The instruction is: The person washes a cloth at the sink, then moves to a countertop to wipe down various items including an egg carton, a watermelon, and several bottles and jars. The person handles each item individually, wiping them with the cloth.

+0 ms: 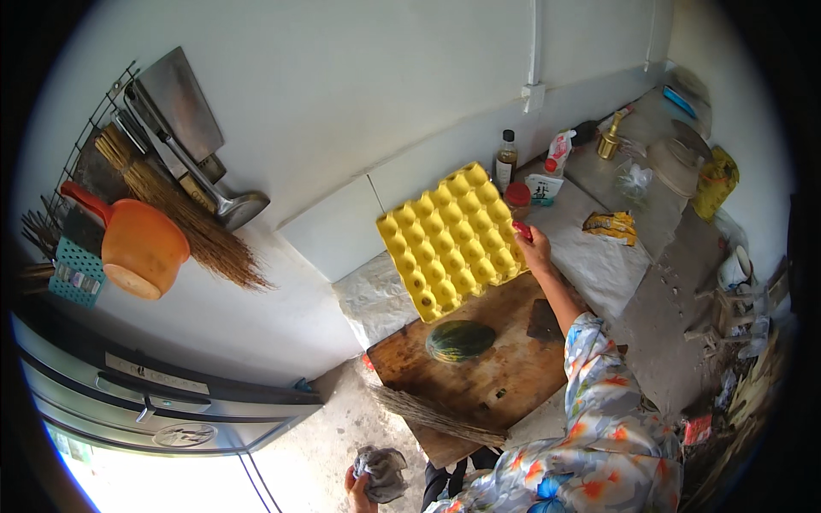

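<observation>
My right hand (pixel 537 249) is at the right edge of a yellow egg tray (pixel 452 240), with a small red item (pixel 523 231) at its fingertips; whether it grips the tray too I cannot tell. The tray is tilted above the back of a stained wooden board (pixel 526 385). On that board, just below the tray, lies a dark green striped melon (pixel 460 341). Low in the view, my left hand (pixel 359 490) holds a crumpled grey cloth (pixel 380 473), left of the board.
A bundle of thin dry stalks (pixel 439 415) lies across the board's front. Behind stand a dark-capped bottle (pixel 505 157) and a red-lidded jar (pixel 517 195). An orange dipper (pixel 144 247), a straw brush (pixel 186 211) and a cleaver (pixel 183 99) hang on the left wall.
</observation>
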